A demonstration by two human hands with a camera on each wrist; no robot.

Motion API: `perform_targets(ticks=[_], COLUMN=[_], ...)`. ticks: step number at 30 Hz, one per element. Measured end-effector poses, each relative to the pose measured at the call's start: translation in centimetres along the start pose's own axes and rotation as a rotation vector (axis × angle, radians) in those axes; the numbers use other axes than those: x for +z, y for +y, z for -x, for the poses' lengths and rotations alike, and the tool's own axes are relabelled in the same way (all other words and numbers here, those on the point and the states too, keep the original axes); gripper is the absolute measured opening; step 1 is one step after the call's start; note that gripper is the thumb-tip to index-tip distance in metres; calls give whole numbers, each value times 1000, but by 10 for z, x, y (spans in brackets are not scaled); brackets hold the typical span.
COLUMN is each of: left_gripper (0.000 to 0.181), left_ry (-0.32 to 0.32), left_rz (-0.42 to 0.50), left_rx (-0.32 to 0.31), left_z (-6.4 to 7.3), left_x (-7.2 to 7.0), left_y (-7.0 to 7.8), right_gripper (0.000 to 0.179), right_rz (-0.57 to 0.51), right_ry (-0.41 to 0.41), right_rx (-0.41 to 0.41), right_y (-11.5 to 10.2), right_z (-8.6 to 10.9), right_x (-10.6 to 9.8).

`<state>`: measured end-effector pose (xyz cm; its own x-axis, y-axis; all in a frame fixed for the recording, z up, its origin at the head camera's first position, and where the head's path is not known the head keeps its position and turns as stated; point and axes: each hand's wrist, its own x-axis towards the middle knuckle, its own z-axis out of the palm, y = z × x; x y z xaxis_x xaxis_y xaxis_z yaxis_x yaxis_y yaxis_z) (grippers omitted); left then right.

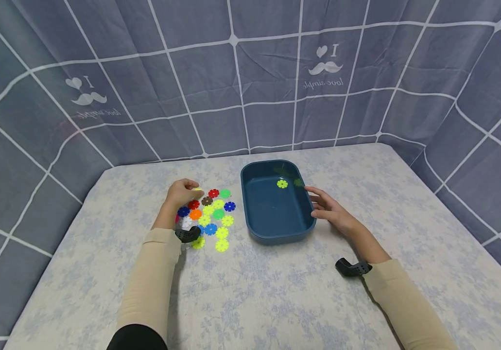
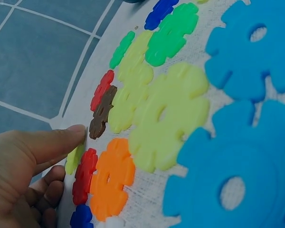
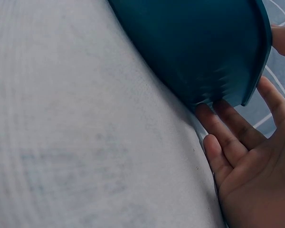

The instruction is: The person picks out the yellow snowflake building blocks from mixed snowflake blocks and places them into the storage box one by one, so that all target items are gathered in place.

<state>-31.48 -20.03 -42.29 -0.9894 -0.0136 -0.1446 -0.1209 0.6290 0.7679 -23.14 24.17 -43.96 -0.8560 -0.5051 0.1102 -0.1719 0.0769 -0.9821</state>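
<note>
Over the far left edge of a group of notched plastic snowflake discs, my left hand [image 1: 183, 192] pinches a yellow disc [image 2: 74, 159] between thumb and fingers, which partly hide it. Close to those fingers lie a red disc [image 2: 85, 175], an orange disc [image 2: 112, 179] and a brown disc [image 1: 207, 201]. A dark blue plastic basin [image 1: 250, 228] stands right of the group, with a yellow-green disc [image 1: 282, 183] inside on its floor. My right hand [image 1: 332, 212] rests its extended fingers against the basin's right outer wall [image 3: 213, 71].
Several more discs, such as a blue disc [image 1: 211, 229] and a green disc [image 1: 218, 214], lie between the left forearm and the basin. A pale patterned cloth [image 1: 267, 291] covers the table. Grey-blue checked curtains [image 1: 267, 73] hang behind and at both sides.
</note>
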Motion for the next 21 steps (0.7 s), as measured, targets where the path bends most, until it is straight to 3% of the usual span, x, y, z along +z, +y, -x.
perform_targets(ticks=[10, 16, 21], left_gripper=[31, 30, 27], left_ry=[17, -5, -32], left_rz=[-34, -69, -8], left_rx=[-18, 6, 21], left_z=[1, 0, 0], left_x=[1, 0, -2], left_y=[4, 7, 9], right_gripper=[66, 68, 70], right_rz=[19, 18, 7], right_ry=[-1, 1, 2], right_rx=[-3, 8, 14], right_y=[1, 2, 3], right_z=[0, 0, -1], right_x=[-1, -1, -2])
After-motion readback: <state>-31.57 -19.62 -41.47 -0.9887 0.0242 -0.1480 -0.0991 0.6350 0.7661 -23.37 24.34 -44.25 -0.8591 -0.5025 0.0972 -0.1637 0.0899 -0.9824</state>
